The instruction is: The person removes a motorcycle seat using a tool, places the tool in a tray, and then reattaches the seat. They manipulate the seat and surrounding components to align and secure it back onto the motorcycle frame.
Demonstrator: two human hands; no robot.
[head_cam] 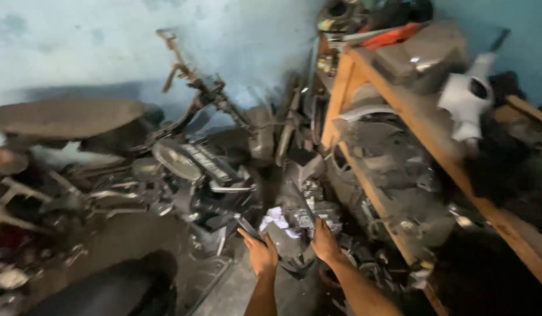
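Note:
Both my hands reach down to a dusty grey plastic vehicle body part [288, 237] lying among scrap near the floor. My left hand [260, 252] grips its left edge, thumb over a dark flat strip. My right hand [325, 243] holds its right side. Crumpled white paper or cloth [275, 218] lies on top of the part. Blur hides how tight the fingers are closed.
A heap of dusty motorcycle parts, frames and a handlebar [189, 76] fills the left. A wooden shelf rack [399, 117] with grey panels and a white cover [467, 102] stands at the right. A dark seat [107, 292] lies at the lower left. A pale blue wall is behind.

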